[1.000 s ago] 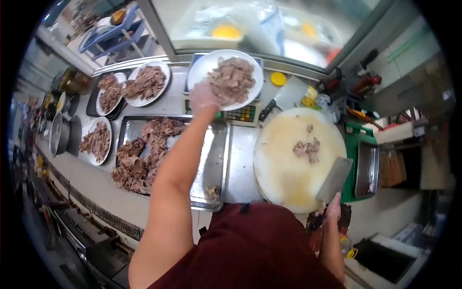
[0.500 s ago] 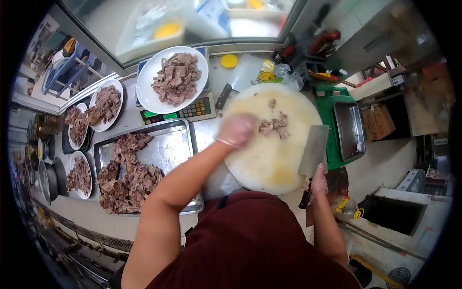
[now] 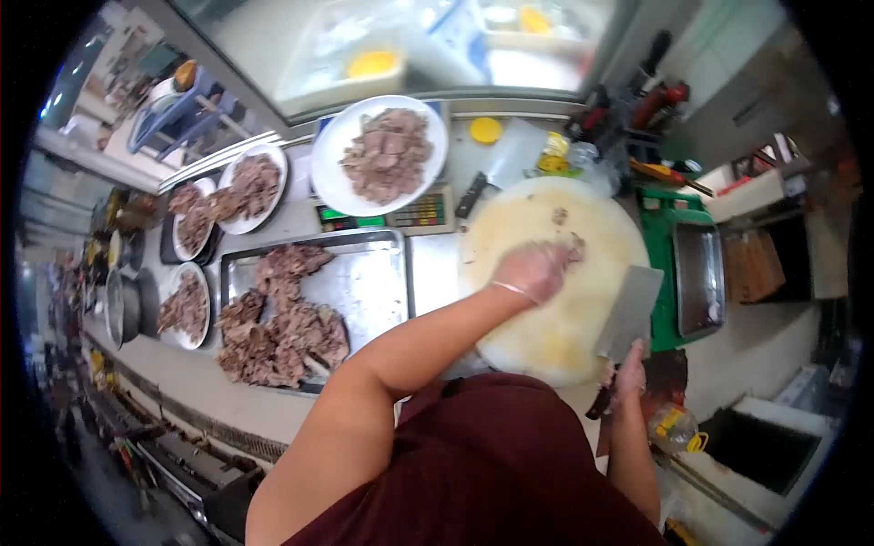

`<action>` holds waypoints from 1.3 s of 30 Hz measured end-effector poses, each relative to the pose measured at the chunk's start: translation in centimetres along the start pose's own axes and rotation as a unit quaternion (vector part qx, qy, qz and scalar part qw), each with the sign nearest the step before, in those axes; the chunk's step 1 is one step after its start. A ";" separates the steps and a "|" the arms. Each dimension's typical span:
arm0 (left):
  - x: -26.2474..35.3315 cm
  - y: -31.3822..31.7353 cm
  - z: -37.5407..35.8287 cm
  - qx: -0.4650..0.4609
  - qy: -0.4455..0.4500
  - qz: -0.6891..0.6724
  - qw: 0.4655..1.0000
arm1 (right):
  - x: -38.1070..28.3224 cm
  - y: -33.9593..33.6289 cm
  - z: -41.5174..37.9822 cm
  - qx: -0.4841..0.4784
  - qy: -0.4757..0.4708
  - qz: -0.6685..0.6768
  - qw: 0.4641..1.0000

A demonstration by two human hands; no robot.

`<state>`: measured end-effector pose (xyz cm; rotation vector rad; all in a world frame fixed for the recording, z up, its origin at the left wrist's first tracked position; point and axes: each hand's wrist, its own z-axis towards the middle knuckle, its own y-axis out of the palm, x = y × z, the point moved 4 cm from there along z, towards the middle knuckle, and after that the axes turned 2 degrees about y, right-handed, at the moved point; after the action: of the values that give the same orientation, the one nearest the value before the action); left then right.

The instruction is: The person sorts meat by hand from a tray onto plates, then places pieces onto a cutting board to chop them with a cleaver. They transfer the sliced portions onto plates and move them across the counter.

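A round pale chopping board (image 3: 510, 337) lies in front of me. My left hand (image 3: 533, 271), in a clear plastic glove, is on its middle, fingers curled over the small pile of chopped meat (image 3: 575, 246) and hiding most of it. A small bit of meat lies just beyond. At the board's right edge, my gloved right hand (image 3: 630, 373) grips a cleaver (image 3: 635, 308) by its dark handle, the broad blade pointing away from me over the board's edge.
A plate of sliced meat (image 3: 330, 173) rests on a digital scale (image 3: 428, 211). Left of the board is a metal tray (image 3: 382, 291) with meat chunks; more meat plates (image 3: 202, 337) stand beyond. A knife (image 3: 472, 194) lies behind the board. A green container (image 3: 660, 264) stands right.
My left hand has moved right, from the board's left edge onto the chopped meat. The cleaver stays in my right hand. The whole view has shifted, with things appearing farther right.
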<state>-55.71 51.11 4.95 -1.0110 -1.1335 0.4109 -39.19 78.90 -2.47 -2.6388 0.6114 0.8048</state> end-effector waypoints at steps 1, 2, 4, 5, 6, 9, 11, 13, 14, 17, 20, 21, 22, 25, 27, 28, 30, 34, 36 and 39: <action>-2.1 -3.7 -0.8 0.041 -0.107 -0.068 0.991 | -0.5 0.3 -1.0 -0.008 0.026 0.008 1.000; -6.6 -5.0 -1.6 0.191 -0.107 -0.064 0.974 | -1.0 1.1 -1.8 -0.019 0.028 0.004 0.999; -13.1 -10.2 -4.5 0.397 -0.177 -0.025 0.900 | -1.7 1.6 -3.0 0.038 -0.016 0.019 0.999; -16.3 -13.0 -5.5 0.339 -0.324 -0.032 0.883 | -1.7 1.6 -2.7 0.035 -0.017 0.017 0.999; -20.6 -13.2 -6.9 0.434 -0.305 -0.165 0.832 | -1.4 1.2 -2.1 0.034 0.010 0.013 0.999; -25.6 -18.2 -8.8 0.354 -0.406 -0.029 0.842 | -1.4 1.2 -2.2 0.030 0.029 0.012 0.999; -30.3 -17.8 -8.4 0.344 -0.328 -0.149 0.867 | -1.8 1.5 -2.7 0.030 0.022 0.013 0.999; -30.7 -18.3 -7.5 0.319 -0.283 -0.172 0.888 | -2.2 1.9 -3.3 0.032 0.015 0.008 0.999; -30.9 -18.4 -7.1 0.283 -0.313 -0.086 0.903 | -2.2 1.9 -3.2 0.034 0.013 0.008 0.999; -31.1 -18.5 -6.5 0.204 -0.303 0.050 0.930 | -1.5 1.4 -2.2 0.046 0.031 0.002 0.998; -29.8 -18.7 -6.2 0.165 -0.274 0.118 0.940 | -1.3 1.2 -1.9 0.056 0.002 -0.010 0.998; -29.4 -18.9 -6.3 0.166 -0.285 0.137 0.934 | -1.3 1.2 -1.9 0.057 0.005 -0.004 0.998; -30.2 -18.8 -6.4 0.165 -0.285 0.137 0.934 | -1.3 1.2 -1.8 0.057 0.008 0.002 0.998; -31.6 -19.8 -8.3 0.299 -0.401 0.051 0.864 | -1.4 1.4 -2.1 0.048 0.013 0.010 0.999; -28.7 -20.3 -12.0 0.515 -0.526 -0.042 0.675 | -1.2 1.2 -1.8 0.041 0.025 0.015 0.999; -28.9 -19.4 -12.8 0.515 -0.526 -0.042 0.675 | -1.1 1.1 -1.7 0.035 0.036 0.021 0.999; -30.5 -16.0 -15.5 0.648 -0.495 -0.169 0.554 | -1.0 1.0 -1.5 0.036 0.043 0.021 0.998; -30.1 -9.6 -17.6 0.564 -0.374 -0.494 0.546 | -0.9 1.2 -1.4 0.031 0.039 0.020 0.999; -27.4 -6.9 -16.5 0.504 -0.403 -0.581 0.496 | -1.3 1.6 -1.9 0.034 0.029 0.003 0.999; -24.3 -2.6 -15.3 0.383 -0.429 -0.626 0.527 | -1.9 2.0 -2.5 0.029 0.004 -0.029 0.999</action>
<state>-52.68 25.22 -7.35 1.0644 -1.9494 0.1136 -40.48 76.73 0.30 -2.5959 0.5481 0.7478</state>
